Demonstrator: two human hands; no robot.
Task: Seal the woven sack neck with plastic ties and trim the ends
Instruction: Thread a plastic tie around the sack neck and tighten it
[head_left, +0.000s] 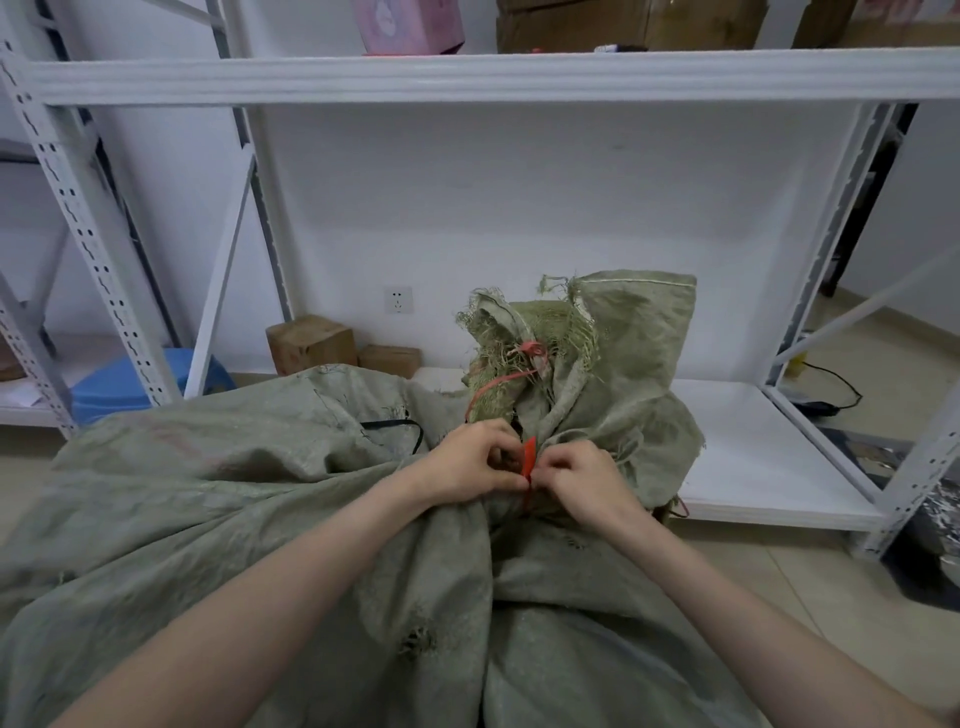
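A large grey-green woven sack (249, 509) fills the lower view, its bunched neck (582, 374) standing upright at centre right with frayed edges. A red plastic tie (529, 460) wraps the neck where my hands meet. My left hand (472, 462) pinches the tie from the left. My right hand (582, 475) pinches it from the right, fingers curled against the sack. Higher on the neck an older red tie (530, 351) hangs in the frayed threads. A black tie (400, 428) lies on the sack left of my hands.
White metal shelving (467, 78) surrounds the sack, its low shelf board (753, 457) to the right. Two small cardboard boxes (311, 343) and a blue stool (124, 384) sit at back left. A wall socket (398, 300) is behind. A black cable (831, 384) lies at right.
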